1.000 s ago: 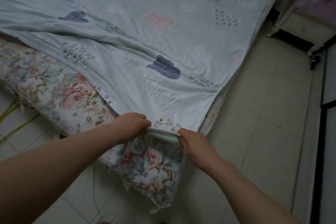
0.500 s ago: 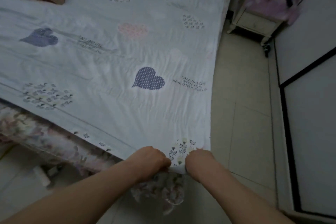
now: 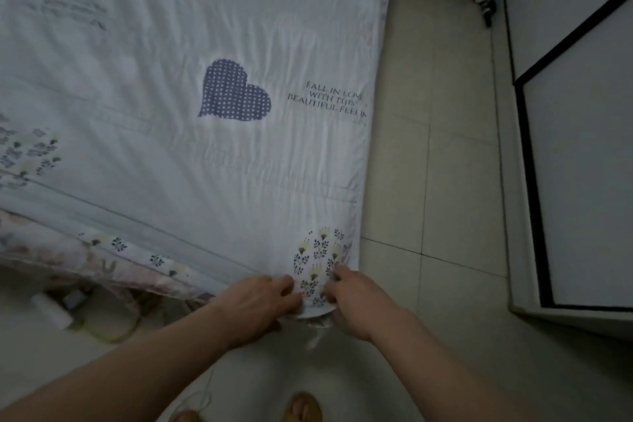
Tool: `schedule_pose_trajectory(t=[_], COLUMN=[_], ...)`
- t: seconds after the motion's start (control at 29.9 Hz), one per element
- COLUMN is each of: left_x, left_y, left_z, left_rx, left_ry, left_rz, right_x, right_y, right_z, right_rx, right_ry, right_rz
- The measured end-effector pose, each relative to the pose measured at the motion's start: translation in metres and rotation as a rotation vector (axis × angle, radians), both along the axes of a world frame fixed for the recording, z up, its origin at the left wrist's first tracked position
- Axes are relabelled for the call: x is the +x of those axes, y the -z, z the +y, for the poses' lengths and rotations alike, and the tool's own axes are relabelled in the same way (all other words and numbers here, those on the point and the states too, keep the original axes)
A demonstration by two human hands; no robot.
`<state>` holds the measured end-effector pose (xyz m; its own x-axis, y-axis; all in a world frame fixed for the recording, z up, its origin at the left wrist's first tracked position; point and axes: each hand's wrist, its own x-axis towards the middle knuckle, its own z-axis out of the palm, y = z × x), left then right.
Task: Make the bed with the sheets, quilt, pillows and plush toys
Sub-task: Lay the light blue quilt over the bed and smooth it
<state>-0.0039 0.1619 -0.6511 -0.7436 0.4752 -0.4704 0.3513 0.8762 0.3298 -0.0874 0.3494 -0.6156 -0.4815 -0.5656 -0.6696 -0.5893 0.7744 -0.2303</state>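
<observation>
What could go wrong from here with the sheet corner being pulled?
Both the left hand and right hand grip one corner of the pale blue heart-print sheet; pulling there alone may skew it, and the pink floral layer at left lies uncovered. The yellowish cord loop on the tiled floor might trip the person.

Bare from the frame's near edge to the wrists, the person's left forearm [image 3: 113, 384] and right forearm [image 3: 472, 373] end in an uncovered left hand [image 3: 260, 305] and right hand [image 3: 356, 301]. At the near edge, an open-toed, yellowish-tan slipper [image 3: 303, 404] covers one foot, toes showing; a second foot [image 3: 186, 416], to its left, is only a blurred sliver.
</observation>
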Motion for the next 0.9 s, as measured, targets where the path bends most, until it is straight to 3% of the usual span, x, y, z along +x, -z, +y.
schedule_pose_trajectory(t=[0.13, 0.3, 0.4, 0.54, 0.74, 0.9], left_x=[-0.004, -0.018, -0.014, -0.002, 0.027, 0.065], left_y=[-0.012, -0.042, -0.050, -0.059, -0.051, -0.055], left_z=[0.004, -0.002, -0.015, -0.070, -0.180, -0.289], left_rx=[-0.049, -0.062, -0.028, -0.030, 0.070, 0.036], left_ry=[-0.014, -0.118, -0.178, -0.278, -0.406, -0.440], left_rz=[-0.035, -0.028, -0.008, 0.056, 0.299, 0.343], right_x=[-0.003, -0.010, -0.007, 0.000, 0.025, 0.052], right_y=[-0.001, 0.000, -0.010, -0.039, -0.050, -0.048], right_z=[0.006, -0.006, -0.017, -0.077, -0.187, -0.284], right_rx=[-0.152, -0.043, 0.080, -0.109, -0.369, -0.390], right_ry=[0.327, 0.507, 0.472, 0.412, 0.303, 0.253], right_rz=[-0.100, -0.210, -0.056, 0.293, 0.340, 0.272])
